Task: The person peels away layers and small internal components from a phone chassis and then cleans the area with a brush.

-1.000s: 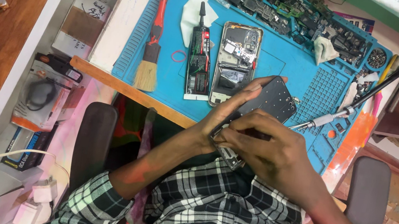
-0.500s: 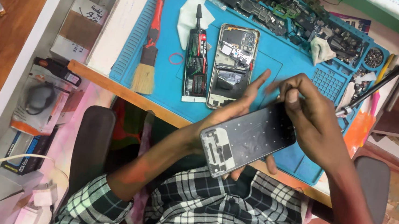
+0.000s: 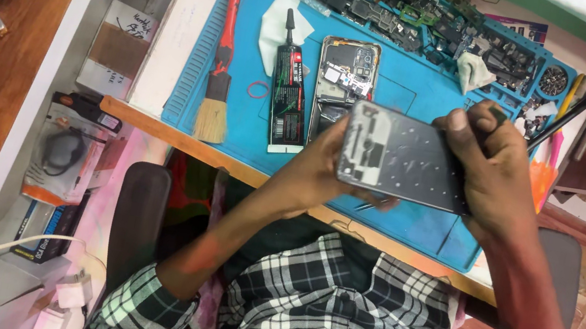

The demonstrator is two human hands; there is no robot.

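phone frame [image 3: 405,164] raised level since before | left hand [image 3: 325,164], right hand [image 3: 488,171] clamped on it | black-red glue tube [image 3: 289,85] on blue mat [image 3: 251,129]

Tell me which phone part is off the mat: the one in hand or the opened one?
The dark phone frame, gripped at its ends by left hand and right hand. The opened phone body lies flat on the blue mat.
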